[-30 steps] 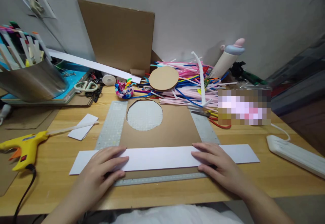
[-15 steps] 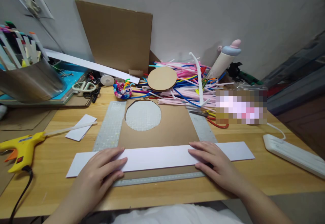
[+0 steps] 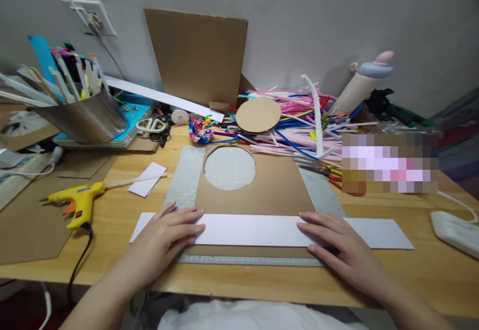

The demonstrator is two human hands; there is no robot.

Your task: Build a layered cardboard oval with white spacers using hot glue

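Head cam: L hand (image 3: 171, 236) & R hand (image 3: 339, 244) unclenched, fingers spread, resting on white strip (image 3: 250, 230), which lies across holed cardboard (image 3: 269, 187) nr bench (image 3: 254, 284) front edge. Glue gun (image 3: 81, 201) twd bench's L end; pipe cleaners (image 3: 290, 146) along back edge w/ cardboard disc (image 3: 258, 114) among them.

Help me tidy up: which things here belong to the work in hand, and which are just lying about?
In use, it seems:
- white strip, under left hand and right hand
- holed cardboard beneath it
- mat under that

Apparently lying about:
- glue gun
- scissors
- pen pot
- pipe cleaners
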